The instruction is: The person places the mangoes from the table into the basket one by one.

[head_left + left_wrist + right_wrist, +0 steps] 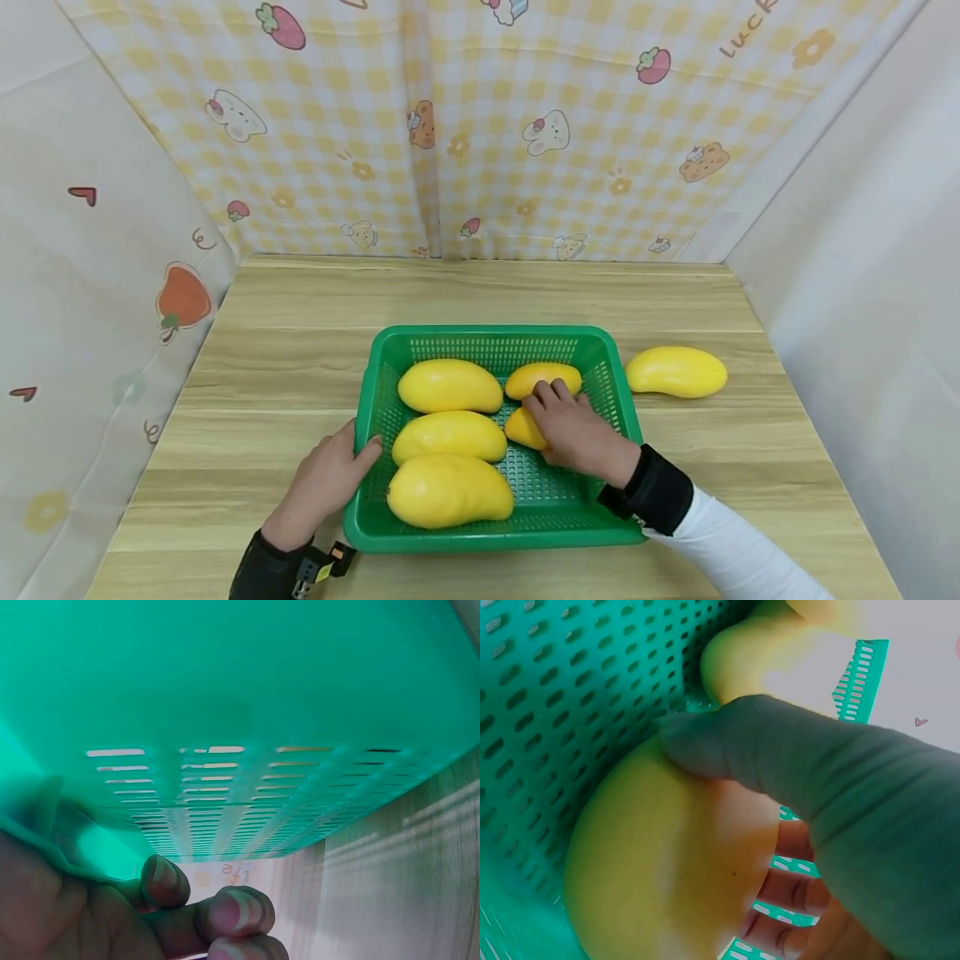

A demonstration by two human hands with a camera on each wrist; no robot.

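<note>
A green plastic basket [495, 542] holds several yellow mangoes. Three larger ones, such as the front mango [450, 492], lie in a column along its left side. My right hand [577, 429] reaches into the right half and grips a smaller mango [523, 427], partly hidden under the palm. In the right wrist view the thumb lies over this mango [652, 862], with the fingers round its far side. Just behind it rests another small mango [543, 377]. My left hand [326, 475] holds the basket's left rim, thumb over the top and fingers curled outside.
One more mango [677, 372] lies on the wooden table [285, 333], to the right of the basket. A yellow checked cloth [480, 167] hangs behind the table. White sheets stand at the left [97, 275] and right [862, 208] sides.
</note>
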